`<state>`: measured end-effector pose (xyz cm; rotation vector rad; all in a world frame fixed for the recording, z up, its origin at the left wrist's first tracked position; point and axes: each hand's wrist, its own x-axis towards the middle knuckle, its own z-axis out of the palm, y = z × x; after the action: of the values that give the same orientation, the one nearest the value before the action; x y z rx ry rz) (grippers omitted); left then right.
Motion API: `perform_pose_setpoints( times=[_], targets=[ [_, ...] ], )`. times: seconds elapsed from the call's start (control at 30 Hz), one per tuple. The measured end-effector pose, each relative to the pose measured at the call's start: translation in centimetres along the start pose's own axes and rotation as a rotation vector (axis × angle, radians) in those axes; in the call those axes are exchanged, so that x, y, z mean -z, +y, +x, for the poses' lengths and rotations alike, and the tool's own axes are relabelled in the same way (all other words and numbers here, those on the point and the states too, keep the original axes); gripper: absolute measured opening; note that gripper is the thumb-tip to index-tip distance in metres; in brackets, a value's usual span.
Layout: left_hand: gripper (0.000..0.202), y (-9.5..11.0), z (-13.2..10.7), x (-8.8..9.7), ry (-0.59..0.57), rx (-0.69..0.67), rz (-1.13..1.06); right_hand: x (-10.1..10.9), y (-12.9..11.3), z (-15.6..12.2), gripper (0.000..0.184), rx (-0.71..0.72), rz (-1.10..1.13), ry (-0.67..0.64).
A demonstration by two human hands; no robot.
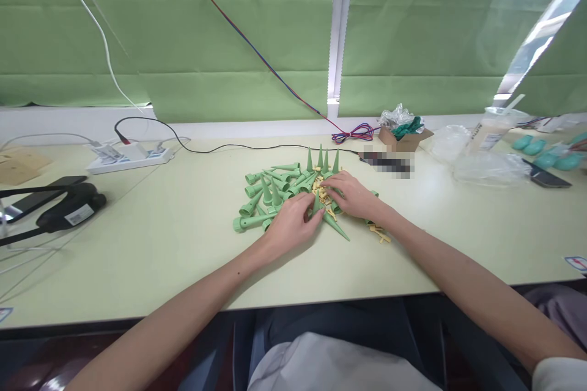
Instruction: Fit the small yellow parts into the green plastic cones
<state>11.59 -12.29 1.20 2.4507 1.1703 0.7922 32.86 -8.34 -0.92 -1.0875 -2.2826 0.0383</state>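
On the table lies a pile of green plastic spikes (254, 220), cone-shaped with a capped wide end; several stand upright. Small yellow plastic pieces (332, 208) are heaped at the pile's right side. My left hand (295, 219) is closed around an upright green spike (316, 201), thumb in front and fingers behind. Another spike (337, 227) points toward me just right of that thumb. My right hand (352, 194) reaches into the yellow pieces with fingers bent together; whatever is between the fingertips is hidden. More yellow pieces (380, 233) lie below my right wrist.
A power strip (131, 159) and a black strapped device (71, 208) are at left. A black cable (229, 146) runs along the back to a blurred dark object (387, 162). Behind it stands a small cardboard box (400, 142). A plastic cup (490, 129), bags and phone (550, 176) are at right.
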Motion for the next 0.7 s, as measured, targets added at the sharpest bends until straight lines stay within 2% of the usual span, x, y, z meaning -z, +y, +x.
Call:
perform_pose_setpoints(
  times=[0.13, 0.43, 0.7],
  targets=[
    [0.02, -0.13, 0.04, -0.02, 0.02, -0.008, -0.031, -0.03, -0.07, 0.01, 0.024, -0.035, 0.011, -0.011],
    [0.023, -0.16, 0.08, 0.02, 0.08, -0.018, -0.018, 0.32, -0.49, 0.11, 0.022, -0.07, 0.03, -0.067],
    [0.026, -0.02, 0.2, 0.17, 0.128, 0.026, -0.014, 0.39, -0.61, 0.21, 0.018, -0.113, 0.046, -0.053]
  ],
)
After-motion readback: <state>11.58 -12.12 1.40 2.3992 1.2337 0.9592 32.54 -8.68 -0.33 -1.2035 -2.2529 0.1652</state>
